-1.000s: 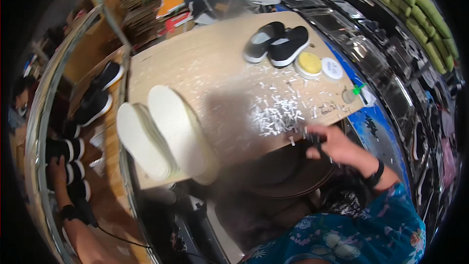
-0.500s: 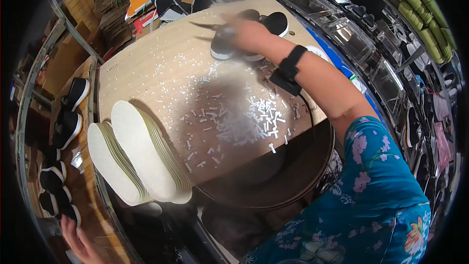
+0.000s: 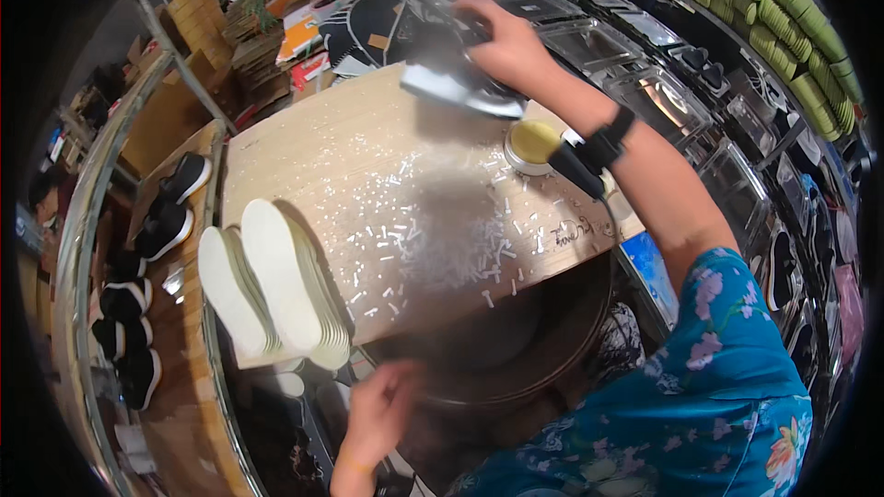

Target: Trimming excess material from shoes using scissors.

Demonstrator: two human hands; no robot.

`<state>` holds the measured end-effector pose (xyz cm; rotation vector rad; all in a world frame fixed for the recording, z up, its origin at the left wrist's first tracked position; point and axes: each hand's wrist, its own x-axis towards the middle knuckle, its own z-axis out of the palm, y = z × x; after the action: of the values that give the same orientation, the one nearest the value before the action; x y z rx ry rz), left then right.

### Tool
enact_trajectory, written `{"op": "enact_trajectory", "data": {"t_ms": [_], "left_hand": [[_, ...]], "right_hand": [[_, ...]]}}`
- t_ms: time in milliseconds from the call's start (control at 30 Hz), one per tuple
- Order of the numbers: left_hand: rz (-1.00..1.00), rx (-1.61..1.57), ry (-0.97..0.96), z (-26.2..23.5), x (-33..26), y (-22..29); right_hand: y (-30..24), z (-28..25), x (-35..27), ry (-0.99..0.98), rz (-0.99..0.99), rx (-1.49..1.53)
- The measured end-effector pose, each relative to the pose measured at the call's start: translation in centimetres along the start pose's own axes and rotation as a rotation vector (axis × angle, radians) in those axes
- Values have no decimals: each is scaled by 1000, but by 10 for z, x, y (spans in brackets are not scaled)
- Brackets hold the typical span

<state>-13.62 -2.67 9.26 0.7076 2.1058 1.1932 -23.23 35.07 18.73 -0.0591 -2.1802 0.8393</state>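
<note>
At the far side of the table point(image 3: 304, 156), my right hand point(image 3: 516, 46) grips black shoes point(image 3: 442, 51) with white soles, lifted above the surface. They are smeared by motion, so I cannot tell how many there are. A thin dark pointed shape sticks out beyond them; its kind is unclear. My left hand point(image 3: 382, 405), slightly blurred, hovers low in front of the table with bent fingers apart and nothing in them. Two stacks of pale insoles point(image 3: 281, 267) lie at the table's left edge. Small white scraps point(image 3: 460, 244) are scattered over its middle.
A round tin with yellow contents point(image 3: 532, 143) sits at the table's right. Black shoes point(image 3: 124, 299) line a wooden shelf point(image 3: 184, 377) on the left. Below the front edge is a dark round tub point(image 3: 497, 340). Clear plastic covers point(image 3: 663, 106) fill the right side.
My right hand has raised the black shoes off the table, uncovering the yellow tin. My left hand has come from the left shelf to the table's front. The view has shifted.
</note>
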Motion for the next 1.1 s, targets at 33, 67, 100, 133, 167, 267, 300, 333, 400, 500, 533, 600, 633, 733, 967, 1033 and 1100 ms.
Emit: {"op": "enact_trajectory", "data": {"t_ms": [33,67,100,133,167,267,300,333,400,500,533,600,633,733,967,1033,1100], "left_hand": [[20,-245,38,14,4,-4],[43,-490,78,25,7,-6],[24,-713,99,33,1,-3],[23,-931,97,43,2,2],[-13,-1064,116,52,1,0],[87,-1362,-6,81,-25,1],[58,-1157,49,92,-41,2],[-57,-1166,94,102,-57,17],[-2,-1156,3,127,-76,-10],[-96,-1036,140,155,-88,-60],[-125,-957,196,160,-87,-72],[-180,-834,180,158,-82,-97],[-41,-510,405,161,-75,-115],[159,480,774,159,-71,-89],[-145,558,335,155,-71,-15],[-145,760,282,175,-57,-13],[-136,906,383,182,-39,-30]], "right_hand": [[-25,-5,-18,1,-32,25],[-49,-15,-37,-61,-88,7],[-80,-22,-69,-244,53,57],[-91,-28,-99,-189,-274,13],[-105,-32,-131,-273,-331,-36],[-136,-47,-234,-525,-595,1],[-139,-44,-266,-587,-597,135],[-142,-43,-297,-621,-694,12],[-134,-32,-355,-662,-725,18],[-128,-22,-412,-762,-574,167],[-126,-21,-429,-780,-529,189],[-131,-25,-444,-794,-487,221],[-133,-28,-446,-807,-464,214],[-135,-50,-445,-832,-318,194],[-130,-111,-430,-454,376,584],[-129,-125,-424,-456,785,848],[-108,-126,-432,-475,771,1049]]}}
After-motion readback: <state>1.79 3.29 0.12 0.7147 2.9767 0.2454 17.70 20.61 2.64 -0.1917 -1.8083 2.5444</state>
